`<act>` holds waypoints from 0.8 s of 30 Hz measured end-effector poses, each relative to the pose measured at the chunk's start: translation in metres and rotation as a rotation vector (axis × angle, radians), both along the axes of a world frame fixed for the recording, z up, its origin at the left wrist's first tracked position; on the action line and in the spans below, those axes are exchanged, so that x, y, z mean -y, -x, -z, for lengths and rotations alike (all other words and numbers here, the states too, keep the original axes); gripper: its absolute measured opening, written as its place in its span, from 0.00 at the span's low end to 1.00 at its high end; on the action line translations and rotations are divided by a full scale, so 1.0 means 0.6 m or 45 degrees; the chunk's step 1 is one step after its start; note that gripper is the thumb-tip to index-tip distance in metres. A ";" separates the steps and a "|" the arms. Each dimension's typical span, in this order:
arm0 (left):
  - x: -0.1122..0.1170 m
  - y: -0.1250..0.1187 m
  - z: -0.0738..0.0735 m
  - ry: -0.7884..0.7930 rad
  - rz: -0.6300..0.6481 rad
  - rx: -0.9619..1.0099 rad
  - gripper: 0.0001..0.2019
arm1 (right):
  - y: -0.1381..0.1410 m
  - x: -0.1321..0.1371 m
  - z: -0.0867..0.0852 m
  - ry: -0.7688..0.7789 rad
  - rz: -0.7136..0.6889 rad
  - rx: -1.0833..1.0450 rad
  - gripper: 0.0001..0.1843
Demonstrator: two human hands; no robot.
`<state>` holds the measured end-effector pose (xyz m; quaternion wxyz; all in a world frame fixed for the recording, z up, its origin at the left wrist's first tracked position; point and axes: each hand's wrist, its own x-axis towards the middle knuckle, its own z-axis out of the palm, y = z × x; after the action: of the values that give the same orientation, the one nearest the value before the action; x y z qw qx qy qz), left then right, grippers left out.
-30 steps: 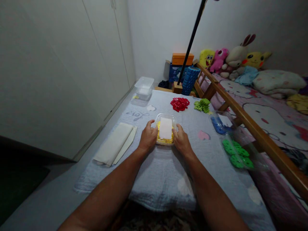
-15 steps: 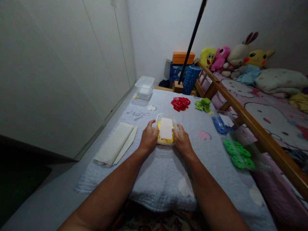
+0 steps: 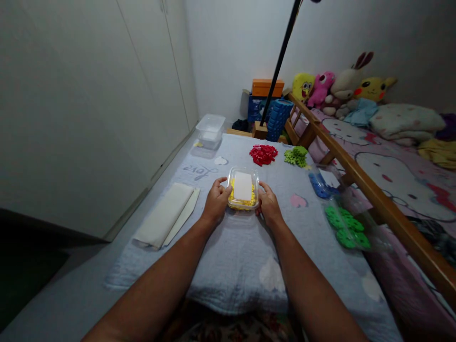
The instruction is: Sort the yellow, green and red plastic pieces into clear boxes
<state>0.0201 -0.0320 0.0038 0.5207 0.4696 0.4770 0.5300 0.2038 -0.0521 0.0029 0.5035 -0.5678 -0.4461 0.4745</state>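
Note:
A clear plastic container (image 3: 242,170) of small yellow pieces (image 3: 242,205) is held in the middle of the table, a blank white label (image 3: 243,186) on its top. My left hand (image 3: 216,199) grips its left side, thumb at the edge. At the right side my right hand (image 3: 268,202) has its fingers curled against the wall; their tips are partly hidden. Beyond the container lie a heap of red pieces (image 3: 263,155) and a smaller heap of lime-green pieces (image 3: 296,156).
Folded cream cloth (image 3: 166,213) lies on the left. Clear tubs (image 3: 211,127) are stacked at the far left corner. Along the right edge are a pack of blue pieces (image 3: 322,185) and a bag of green discs (image 3: 345,225), beside a wooden bed rail (image 3: 342,154). A black pole (image 3: 281,61) rises behind.
The container's near side looks more visible, as if tilted or lifted slightly. My right thumb has shifted from its top to its right edge. The whole view has moved a little.

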 end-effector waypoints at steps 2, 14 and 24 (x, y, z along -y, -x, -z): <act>0.000 0.000 0.001 0.004 0.008 -0.023 0.27 | 0.001 0.001 -0.004 0.010 0.029 -0.015 0.42; -0.017 -0.011 -0.019 -0.048 -0.160 -0.317 0.23 | -0.005 -0.013 -0.001 0.070 0.099 -0.239 0.30; -0.118 -0.026 -0.017 -0.021 -0.383 -0.371 0.18 | -0.053 -0.048 -0.014 0.236 -0.044 -0.012 0.24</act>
<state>0.0354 0.0386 0.0139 0.3572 0.4691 0.6076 0.5322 0.2354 -0.0236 0.0112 0.4426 -0.6018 -0.4077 0.5250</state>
